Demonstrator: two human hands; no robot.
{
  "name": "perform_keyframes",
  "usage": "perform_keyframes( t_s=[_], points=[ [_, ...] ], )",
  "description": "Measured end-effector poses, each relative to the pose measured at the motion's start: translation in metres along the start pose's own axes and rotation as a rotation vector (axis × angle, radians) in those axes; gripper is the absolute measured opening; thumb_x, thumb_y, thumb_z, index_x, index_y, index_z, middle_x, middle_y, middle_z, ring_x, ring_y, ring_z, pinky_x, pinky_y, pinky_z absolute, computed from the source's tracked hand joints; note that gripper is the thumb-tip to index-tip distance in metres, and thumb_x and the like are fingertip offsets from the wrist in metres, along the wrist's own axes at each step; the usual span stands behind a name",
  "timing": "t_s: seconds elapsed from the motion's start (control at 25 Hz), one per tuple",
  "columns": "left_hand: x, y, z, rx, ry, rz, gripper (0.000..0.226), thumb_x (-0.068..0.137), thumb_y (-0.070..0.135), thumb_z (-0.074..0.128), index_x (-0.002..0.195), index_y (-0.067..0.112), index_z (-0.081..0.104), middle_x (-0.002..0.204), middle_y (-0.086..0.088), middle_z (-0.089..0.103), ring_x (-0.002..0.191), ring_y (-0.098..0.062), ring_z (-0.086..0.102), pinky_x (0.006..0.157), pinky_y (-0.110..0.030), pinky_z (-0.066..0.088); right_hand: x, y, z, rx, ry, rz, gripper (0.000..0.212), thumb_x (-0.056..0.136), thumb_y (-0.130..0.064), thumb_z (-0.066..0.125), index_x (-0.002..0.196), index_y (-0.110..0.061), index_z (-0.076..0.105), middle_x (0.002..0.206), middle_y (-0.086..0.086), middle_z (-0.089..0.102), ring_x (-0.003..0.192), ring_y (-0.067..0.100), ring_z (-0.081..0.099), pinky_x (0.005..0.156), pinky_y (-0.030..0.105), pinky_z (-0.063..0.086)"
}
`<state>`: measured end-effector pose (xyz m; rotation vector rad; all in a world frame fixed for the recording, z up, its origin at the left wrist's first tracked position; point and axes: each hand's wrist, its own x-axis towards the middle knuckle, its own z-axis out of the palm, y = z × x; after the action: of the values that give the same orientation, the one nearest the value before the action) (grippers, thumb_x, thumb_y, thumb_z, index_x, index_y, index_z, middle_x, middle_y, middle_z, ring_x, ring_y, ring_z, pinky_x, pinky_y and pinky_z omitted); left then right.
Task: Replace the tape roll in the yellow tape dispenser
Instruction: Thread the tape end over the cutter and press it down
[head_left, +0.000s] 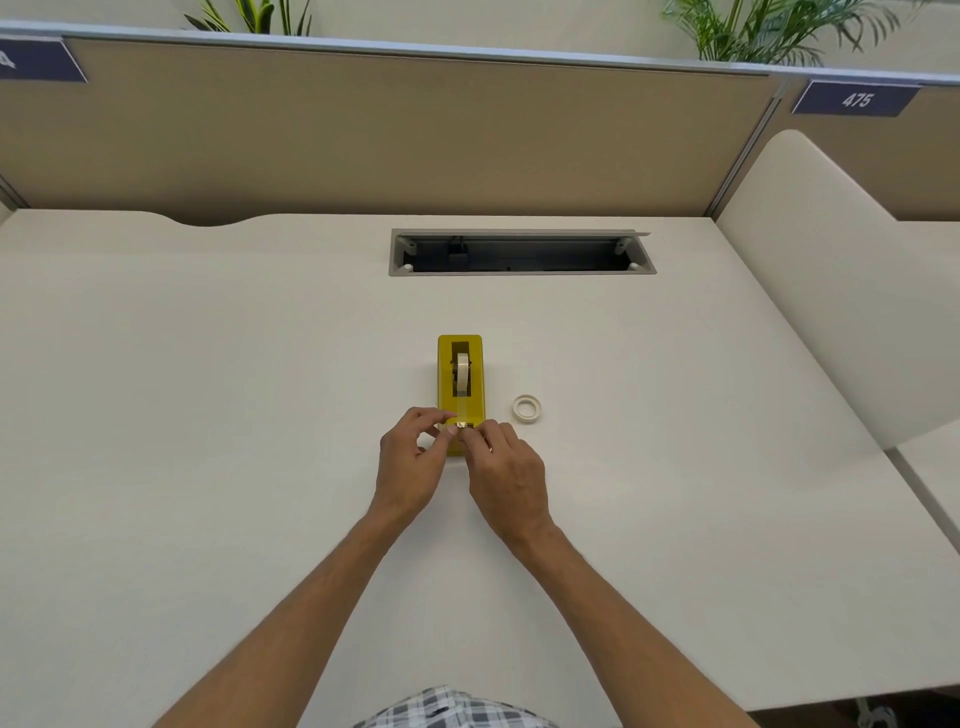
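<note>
My checked shorts (452, 709) show at the bottom edge, and my two forearms run up from there to meet at the near end of the yellow tape dispenser (460, 384), which stands in the middle of the worktop (208, 415) with its cutter end toward me at 6 o'clock. A tape roll (462, 373) sits upright in its slot, and a strip of tape (462, 410) runs from it down toward the cutter. My left hand (410, 462) pinches at that strip from the 9 o'clock side, thumb and forefinger curled. My right hand (506, 467) comes in from 4 o'clock, its fingers bent onto the same end, I judge to press the tape onto the blade so it holds there.

A second ring, a white tape roll or core (527, 407), lies flat on the worktop at 3 o'clock from the dispenser, near it but apart, set out of the way of my hands.

My fingers cover the cutter, so I cannot tell whether the tape is already stuck down, nor which fingertips truly touch it. Whether the flat ring is spent or fresh is also too small to make out. A cable tray (522, 253) lies open at 12 o'clock.
</note>
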<state>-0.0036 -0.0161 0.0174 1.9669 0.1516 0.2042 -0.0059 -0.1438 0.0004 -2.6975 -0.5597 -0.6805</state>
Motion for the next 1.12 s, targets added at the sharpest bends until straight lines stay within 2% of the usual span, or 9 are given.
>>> perform_keyframes(
  t_s=[0.24, 0.44, 0.52, 0.68, 0.8, 0.96, 1.12],
  points=[
    [-0.002, -0.004, -0.002, 0.092, -0.064, 0.067, 0.026, 0.089, 0.012, 0.064, 0.115, 0.011, 0.064, 0.116, -0.003, 0.063, 0.099, -0.016, 0.060, 0.069, -0.009, 0.046, -0.003, 0.005, 0.006, -0.047, 0.054, -0.020, 0.012, 0.086, -0.017, 0.073, 0.096, -0.012, 0.069, 0.084, 0.004, 0.067, 0.064, 0.017, 0.058, 0.048, 0.027, 0.050],
    [-0.002, -0.008, -0.002, 0.114, -0.064, 0.100, 0.028, 0.089, 0.015, 0.065, 0.117, 0.011, 0.063, 0.119, -0.005, 0.062, 0.102, -0.019, 0.060, 0.078, -0.026, 0.055, -0.015, 0.008, 0.009, -0.027, 0.011, -0.011, 0.007, 0.086, -0.018, 0.071, 0.089, -0.012, 0.071, 0.081, 0.003, 0.068, 0.062, 0.016, 0.058, 0.047, 0.026, 0.048],
    [-0.001, -0.010, -0.001, 0.128, -0.055, 0.129, 0.027, 0.089, 0.017, 0.065, 0.115, 0.011, 0.064, 0.116, -0.004, 0.063, 0.099, -0.018, 0.060, 0.076, -0.028, 0.056, -0.019, 0.010, 0.007, 0.018, -0.005, 0.042, 0.009, 0.086, -0.019, 0.070, 0.091, -0.011, 0.071, 0.082, 0.003, 0.068, 0.063, 0.017, 0.060, 0.047, 0.027, 0.051],
    [0.002, -0.015, 0.001, 0.149, -0.035, 0.177, 0.025, 0.088, 0.014, 0.066, 0.113, 0.011, 0.065, 0.112, -0.005, 0.065, 0.094, -0.015, 0.060, 0.072, -0.018, 0.053, -0.017, 0.014, 0.001, 0.182, 0.032, 0.245, 0.019, 0.088, -0.030, 0.068, 0.097, -0.014, 0.069, 0.091, 0.000, 0.067, 0.069, 0.014, 0.063, 0.048, 0.026, 0.052],
    [0.002, -0.018, 0.000, 0.190, -0.039, 0.230, 0.026, 0.088, 0.016, 0.067, 0.114, 0.011, 0.064, 0.111, -0.005, 0.064, 0.093, -0.015, 0.061, 0.072, -0.024, 0.058, -0.006, 0.015, -0.002, 0.318, 0.001, 0.352, 0.030, 0.091, -0.044, 0.061, 0.110, -0.020, 0.061, 0.101, -0.007, 0.064, 0.073, 0.006, 0.063, 0.052, 0.022, 0.050],
    [0.002, -0.020, -0.001, 0.290, -0.047, 0.301, 0.030, 0.088, 0.018, 0.067, 0.117, 0.008, 0.063, 0.113, -0.006, 0.064, 0.094, -0.018, 0.063, 0.072, -0.029, 0.059, 0.003, 0.021, 0.001, 0.338, -0.134, 0.320, 0.030, 0.095, -0.045, 0.054, 0.116, -0.024, 0.060, 0.111, -0.010, 0.063, 0.082, 0.008, 0.064, 0.062, 0.031, 0.056],
    [0.001, -0.020, -0.001, 0.312, -0.046, 0.306, 0.033, 0.088, 0.021, 0.067, 0.118, 0.007, 0.063, 0.115, -0.007, 0.064, 0.095, -0.019, 0.063, 0.074, -0.030, 0.059, 0.005, 0.025, 0.002, 0.254, -0.124, 0.214, 0.030, 0.096, -0.041, 0.056, 0.113, -0.018, 0.063, 0.107, -0.004, 0.065, 0.079, 0.014, 0.066, 0.057, 0.029, 0.055]
  ],
)
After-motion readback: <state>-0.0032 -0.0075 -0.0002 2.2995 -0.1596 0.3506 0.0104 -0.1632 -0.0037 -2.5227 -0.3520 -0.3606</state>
